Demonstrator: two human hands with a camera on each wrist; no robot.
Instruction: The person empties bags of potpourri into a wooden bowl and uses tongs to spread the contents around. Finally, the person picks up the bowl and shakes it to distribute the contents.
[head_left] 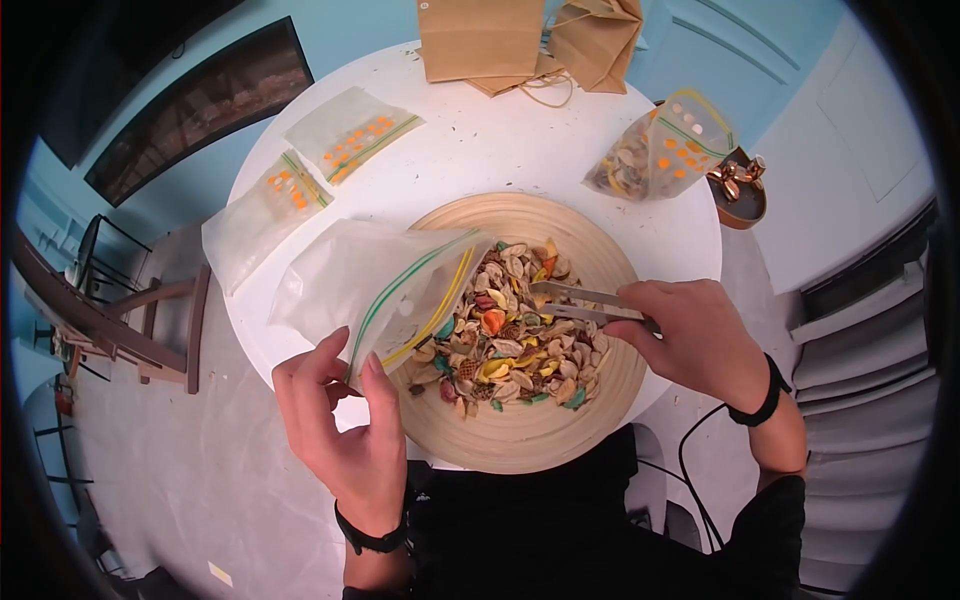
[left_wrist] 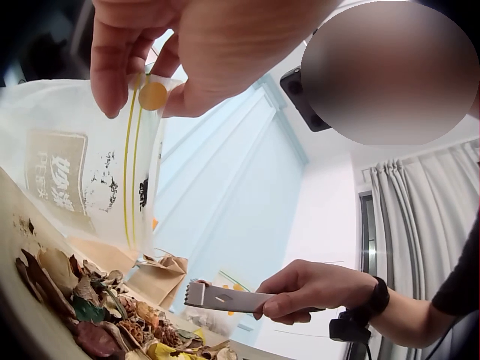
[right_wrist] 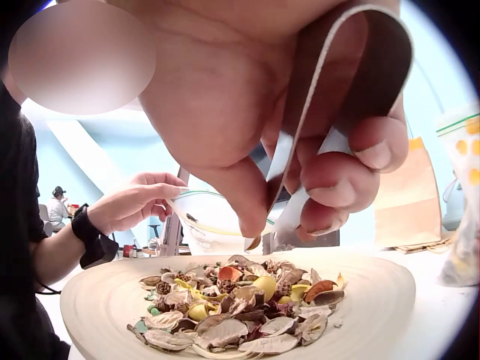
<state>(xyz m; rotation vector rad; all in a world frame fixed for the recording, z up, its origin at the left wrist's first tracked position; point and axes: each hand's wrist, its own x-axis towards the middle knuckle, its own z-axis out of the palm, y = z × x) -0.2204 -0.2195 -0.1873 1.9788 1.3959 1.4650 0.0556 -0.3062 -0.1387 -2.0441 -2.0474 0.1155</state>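
A round wooden plate (head_left: 430,450) holds a heap of dried petals and small cones (head_left: 520,350). My left hand (head_left: 345,430) pinches the edge of a clear zip bag (head_left: 340,270), whose mouth leans over the plate's left side; in the left wrist view the fingers hold it beside the yellow strip. My right hand (head_left: 695,335) grips metal tongs (head_left: 590,300) from the right, their tips over the heap. In the right wrist view the thumb and fingers press the tongs' two arms; a small brown piece (right_wrist: 253,242) shows by the thumb tip.
Two flat zip bags (head_left: 265,220) with orange dots lie at the table's left. A filled zip bag (head_left: 640,155) stands at the back right, near a dark tray (head_left: 742,205) with copper-coloured objects. Brown paper bags (head_left: 480,40) stand at the back edge.
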